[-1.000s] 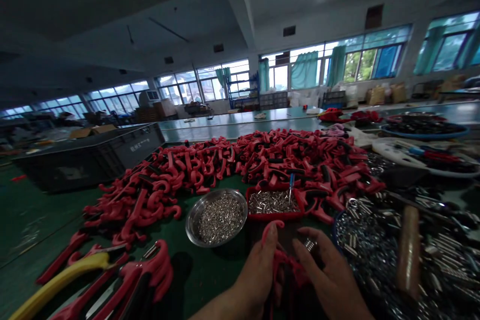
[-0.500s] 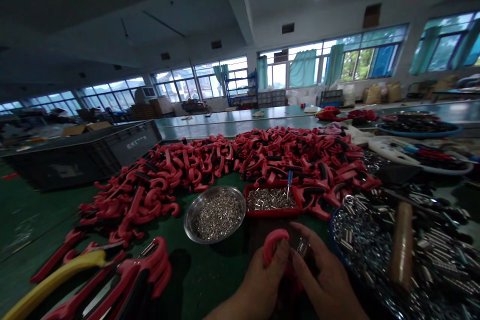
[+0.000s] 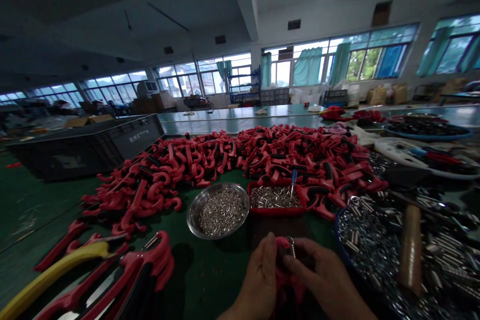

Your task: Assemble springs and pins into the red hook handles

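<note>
Drawn in since the earlier frame, your left hand point(image 3: 258, 277) and right hand point(image 3: 322, 272) had closed together around the red plastic handle point(image 3: 285, 280), which sat low between them, just above the bottom edge of the view. Your left hand gripped it, and the fingertips of your right hand pinched a small silver fitting point(image 3: 291, 247) at its top end. Your fingers hid most of the handle.

Just ahead of your hands lay a red tray point(image 3: 277, 212) of short metal pins, with a blue-handled screwdriver point(image 3: 293, 180) standing tilted in it. To its left sat a steel bowl point(image 3: 193, 215) of small silver parts. Behind both spread a heap of red-and-black handles point(image 3: 300, 150) on the green work mat point(image 3: 210, 280).

On your right, a blue-rimmed tray point(image 3: 339, 230) held springs and bolts, with a wooden tool handle point(image 3: 410, 250) lying on top. On your left lay a yellow-handled tool point(image 3: 56, 270) among more red handles.
</note>
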A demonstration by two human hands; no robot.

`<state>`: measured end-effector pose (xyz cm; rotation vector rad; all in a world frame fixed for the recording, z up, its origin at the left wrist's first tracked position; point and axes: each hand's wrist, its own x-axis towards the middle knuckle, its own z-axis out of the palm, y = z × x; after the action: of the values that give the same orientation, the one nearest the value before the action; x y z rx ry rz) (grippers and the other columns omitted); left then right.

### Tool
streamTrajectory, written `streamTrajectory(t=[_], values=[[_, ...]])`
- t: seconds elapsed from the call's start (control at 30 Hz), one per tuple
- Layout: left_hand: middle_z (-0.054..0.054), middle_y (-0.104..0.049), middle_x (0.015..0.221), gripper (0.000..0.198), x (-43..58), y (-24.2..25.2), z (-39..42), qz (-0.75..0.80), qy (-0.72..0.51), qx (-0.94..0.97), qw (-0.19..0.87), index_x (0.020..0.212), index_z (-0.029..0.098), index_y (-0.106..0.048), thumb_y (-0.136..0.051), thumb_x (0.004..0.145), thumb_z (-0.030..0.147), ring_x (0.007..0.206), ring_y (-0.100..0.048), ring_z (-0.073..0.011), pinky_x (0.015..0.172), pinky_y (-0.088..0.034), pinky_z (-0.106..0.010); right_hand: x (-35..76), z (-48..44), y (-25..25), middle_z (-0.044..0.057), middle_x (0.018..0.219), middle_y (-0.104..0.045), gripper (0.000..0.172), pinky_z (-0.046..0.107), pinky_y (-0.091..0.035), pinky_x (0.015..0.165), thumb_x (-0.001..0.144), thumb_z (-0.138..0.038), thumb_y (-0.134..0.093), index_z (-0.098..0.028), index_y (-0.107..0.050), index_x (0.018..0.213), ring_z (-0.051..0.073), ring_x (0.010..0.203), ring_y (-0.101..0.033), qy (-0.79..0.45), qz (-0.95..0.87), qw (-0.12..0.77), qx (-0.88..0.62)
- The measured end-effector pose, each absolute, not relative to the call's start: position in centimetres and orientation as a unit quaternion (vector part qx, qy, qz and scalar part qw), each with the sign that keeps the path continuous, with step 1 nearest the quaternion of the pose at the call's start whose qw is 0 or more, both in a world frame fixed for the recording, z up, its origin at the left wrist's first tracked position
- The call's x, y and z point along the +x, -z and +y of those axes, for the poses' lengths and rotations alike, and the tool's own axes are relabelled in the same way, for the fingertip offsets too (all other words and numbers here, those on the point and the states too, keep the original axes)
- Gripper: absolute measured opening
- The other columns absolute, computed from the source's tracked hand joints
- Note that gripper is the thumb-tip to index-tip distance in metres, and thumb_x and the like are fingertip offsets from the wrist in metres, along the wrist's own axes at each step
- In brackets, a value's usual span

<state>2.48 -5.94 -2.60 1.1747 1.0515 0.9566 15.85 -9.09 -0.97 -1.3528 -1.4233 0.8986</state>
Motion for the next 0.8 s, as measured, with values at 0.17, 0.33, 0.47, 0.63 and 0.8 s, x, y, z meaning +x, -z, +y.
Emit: streamTrajectory(t=[0.17, 0.33, 0.47, 0.63, 0.8], values=[[-0.010, -0.057, 0.115, 0.055, 2.4, 3.0, -6.0, 0.475, -0.424, 0.498, 0.589, 0.107, 0.018, -0.058, -0.044, 0.076, 0.062, 0.115, -0.046, -0.0241, 0.094, -0.038, -0.033, 15.7, -9.5, 1.3, 0.004, 0.093, -0.067, 0.023, 0.029, -0.050, 0.073, 0.079, -0.037, -0.054, -0.022, -0.063, 0.095, 0.020, 0.083, -0.062, -0.242, -0.621, 0.468, -0.579], [-0.009, -0.057, 0.115, 0.054, 2.5, 3.3, -6.1, 0.475, -0.427, 0.494, 0.590, 0.103, 0.017, -0.059, -0.042, 0.077, 0.061, 0.114, -0.046, -0.0230, 0.096, -0.037, -0.031, 15.8, -9.6, 0.9, 0.006, 0.091, -0.066, 0.024, 0.029, -0.050, 0.073, 0.080, -0.035, -0.054, -0.021, -0.063, 0.098, 0.020, 0.083, -0.062, -0.186, -0.669, 0.446, -0.565], [-0.009, -0.053, 0.120, 0.055, 2.3, 3.1, -6.3, 0.496, -0.402, 0.479, 0.603, 0.106, 0.015, -0.058, -0.040, 0.079, 0.060, 0.117, -0.043, -0.0224, 0.098, -0.034, -0.031, 15.9, -9.8, 0.8, 0.006, 0.094, -0.065, 0.025, 0.028, -0.048, 0.078, 0.083, -0.033, -0.049, -0.021, -0.062, 0.100, 0.020, 0.088, -0.060, -0.208, -0.692, 0.397, -0.566], [-0.010, -0.055, 0.117, 0.055, 2.2, 2.4, -6.3, 0.493, -0.380, 0.474, 0.623, 0.105, 0.013, -0.057, -0.044, 0.077, 0.059, 0.112, -0.047, -0.0232, 0.094, -0.038, -0.029, 15.6, -10.3, 1.3, 0.004, 0.076, -0.063, 0.031, 0.028, -0.047, 0.065, 0.090, -0.034, -0.033, -0.019, -0.059, 0.081, 0.018, 0.070, -0.060, -0.231, -0.709, 0.335, -0.576], [-0.009, -0.060, 0.106, 0.053, 2.1, 1.9, -6.4, 0.482, -0.380, 0.520, 0.594, 0.097, 0.014, -0.060, -0.043, 0.077, 0.059, 0.105, -0.051, -0.0214, 0.092, -0.037, -0.028, 15.6, -10.3, 0.8, 0.011, 0.088, -0.064, 0.032, 0.033, -0.047, 0.073, 0.088, -0.026, -0.028, -0.013, -0.057, 0.092, 0.022, 0.081, -0.061, -0.186, -0.753, 0.248, -0.580]])
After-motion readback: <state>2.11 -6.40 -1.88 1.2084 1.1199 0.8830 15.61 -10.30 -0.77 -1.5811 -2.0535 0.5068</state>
